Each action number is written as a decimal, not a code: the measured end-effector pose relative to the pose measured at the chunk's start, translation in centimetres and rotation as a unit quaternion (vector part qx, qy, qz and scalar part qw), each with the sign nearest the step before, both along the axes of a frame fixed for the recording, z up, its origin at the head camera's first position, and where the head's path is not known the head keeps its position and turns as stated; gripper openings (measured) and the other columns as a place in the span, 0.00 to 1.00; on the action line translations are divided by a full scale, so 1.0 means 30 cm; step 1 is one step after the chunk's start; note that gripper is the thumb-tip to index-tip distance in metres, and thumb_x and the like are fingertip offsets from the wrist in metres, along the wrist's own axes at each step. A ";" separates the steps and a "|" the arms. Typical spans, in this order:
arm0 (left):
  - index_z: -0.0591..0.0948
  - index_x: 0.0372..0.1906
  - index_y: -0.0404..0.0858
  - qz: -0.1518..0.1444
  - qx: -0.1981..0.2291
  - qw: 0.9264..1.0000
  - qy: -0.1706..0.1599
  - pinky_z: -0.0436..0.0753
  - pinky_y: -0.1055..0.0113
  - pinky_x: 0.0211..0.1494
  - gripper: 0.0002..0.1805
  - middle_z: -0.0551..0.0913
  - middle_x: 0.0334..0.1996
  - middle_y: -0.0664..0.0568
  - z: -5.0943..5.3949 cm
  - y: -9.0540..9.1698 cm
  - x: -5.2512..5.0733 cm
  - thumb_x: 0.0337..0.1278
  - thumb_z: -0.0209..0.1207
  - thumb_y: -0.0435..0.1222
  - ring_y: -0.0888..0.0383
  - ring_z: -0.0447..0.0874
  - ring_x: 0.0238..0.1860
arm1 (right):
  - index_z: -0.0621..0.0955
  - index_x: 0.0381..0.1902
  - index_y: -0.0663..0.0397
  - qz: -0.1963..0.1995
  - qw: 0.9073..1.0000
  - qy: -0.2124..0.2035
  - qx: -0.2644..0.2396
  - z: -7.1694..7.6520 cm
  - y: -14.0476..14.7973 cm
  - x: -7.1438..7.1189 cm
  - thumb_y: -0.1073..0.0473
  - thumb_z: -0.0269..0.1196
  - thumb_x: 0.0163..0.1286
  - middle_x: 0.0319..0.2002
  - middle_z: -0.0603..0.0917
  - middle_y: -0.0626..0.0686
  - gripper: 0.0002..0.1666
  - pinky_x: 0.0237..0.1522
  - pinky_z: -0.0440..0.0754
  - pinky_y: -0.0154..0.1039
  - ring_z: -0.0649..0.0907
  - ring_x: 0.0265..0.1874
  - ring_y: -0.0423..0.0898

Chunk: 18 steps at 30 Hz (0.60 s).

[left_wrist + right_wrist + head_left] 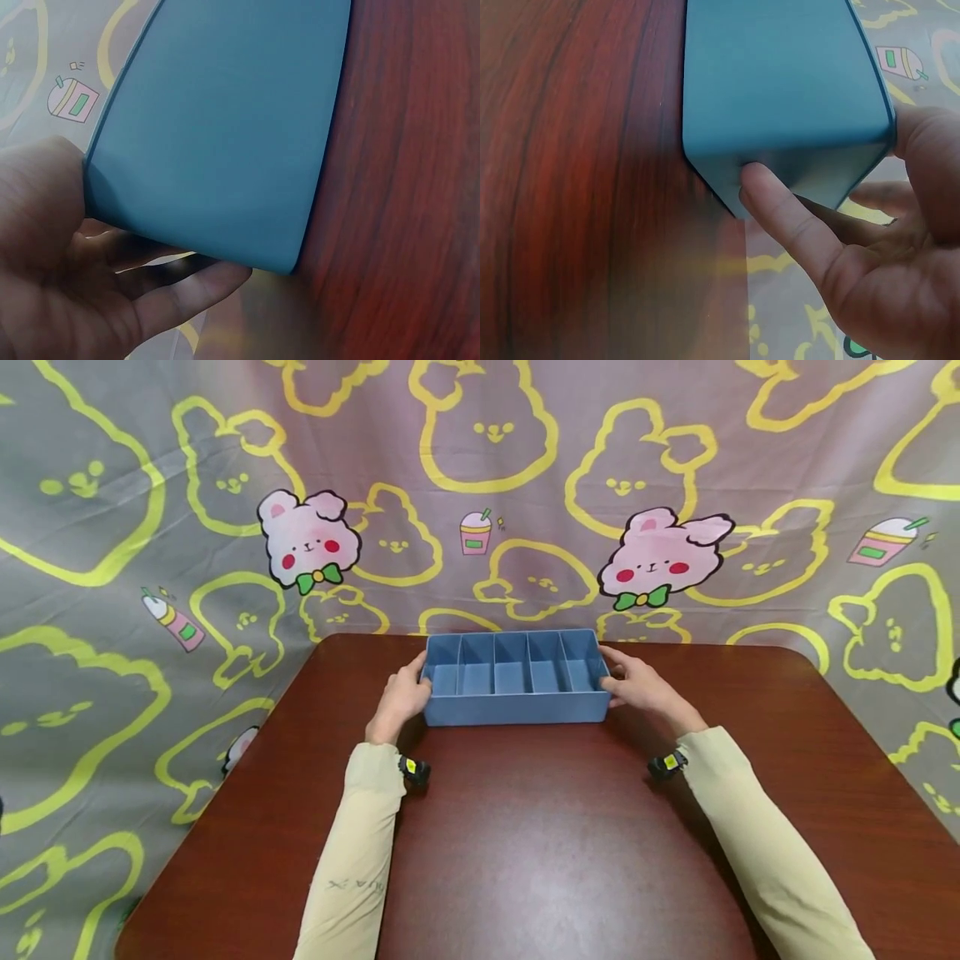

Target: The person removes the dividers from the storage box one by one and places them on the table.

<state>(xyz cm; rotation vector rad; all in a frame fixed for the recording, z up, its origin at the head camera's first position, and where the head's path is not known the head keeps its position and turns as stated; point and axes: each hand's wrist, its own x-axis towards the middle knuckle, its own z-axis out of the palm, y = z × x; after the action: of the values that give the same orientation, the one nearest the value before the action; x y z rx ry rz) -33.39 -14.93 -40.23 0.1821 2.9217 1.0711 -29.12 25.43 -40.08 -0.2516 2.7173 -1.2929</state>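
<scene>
A blue-grey divided storage box (pixel 517 710) stands at the far side of the table, its long side facing me. Thin walls split it into several compartments, and I see nothing in them. At its left end, my left hand (pixel 405 693) grips it, thumb by the near top corner and fingers along the end wall. My right hand (pixel 641 683) holds the opposite end in a similar way. One finger of the right hand (pixel 885 277) presses on the end wall in the right wrist view. The box's underside is hidden.
The brown wooden table (pixel 555 827) extends toward me and to both sides of the box. Close behind its far edge hangs a patterned curtain (pixel 525 518) with cartoon bears. Small black wrist cameras (pixel 414 769) sit below both hands.
</scene>
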 end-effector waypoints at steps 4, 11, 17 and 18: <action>0.54 0.78 0.52 -0.005 0.003 1.000 -0.001 0.71 0.59 0.35 0.34 0.80 0.43 0.35 0.001 0.010 -0.010 0.69 0.44 0.38 0.53 0.66 0.20 | 0.51 0.79 0.53 0.001 1.000 0.003 -0.001 0.002 0.011 0.007 0.64 0.54 0.71 0.63 0.70 0.75 0.42 0.42 0.86 0.52 0.87 0.37 0.54; 0.55 0.78 0.52 -0.011 0.000 1.000 -0.004 0.74 0.55 0.42 0.34 0.75 0.63 0.38 -0.003 0.020 -0.019 0.68 0.44 0.38 0.44 0.76 0.34 | 0.50 0.78 0.56 0.002 1.000 0.004 0.003 -0.009 0.025 0.005 0.65 0.54 0.71 0.62 0.71 0.75 0.42 0.41 0.86 0.50 0.87 0.37 0.53; 0.54 0.78 0.52 -0.014 0.008 1.000 -0.007 0.73 0.56 0.42 0.34 0.73 0.66 0.39 -0.004 0.027 -0.018 0.69 0.43 0.38 0.44 0.76 0.40 | 0.50 0.78 0.57 0.002 1.000 0.003 -0.003 -0.008 0.032 0.006 0.64 0.55 0.71 0.62 0.71 0.76 0.43 0.41 0.86 0.51 0.87 0.36 0.54; 0.53 0.78 0.52 -0.014 0.009 1.000 -0.009 0.73 0.57 0.42 0.34 0.73 0.66 0.39 -0.003 0.028 -0.017 0.69 0.43 0.38 0.44 0.76 0.40 | 0.50 0.78 0.56 0.003 1.000 0.001 -0.002 -0.005 0.032 0.007 0.64 0.55 0.71 0.62 0.71 0.75 0.43 0.41 0.86 0.51 0.87 0.37 0.54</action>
<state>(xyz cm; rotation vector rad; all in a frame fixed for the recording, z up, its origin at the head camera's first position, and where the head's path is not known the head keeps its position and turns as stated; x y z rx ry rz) -33.89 -14.10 -40.32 0.2133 2.8854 1.0910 -28.90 26.39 -40.22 -0.2611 2.7140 -1.2987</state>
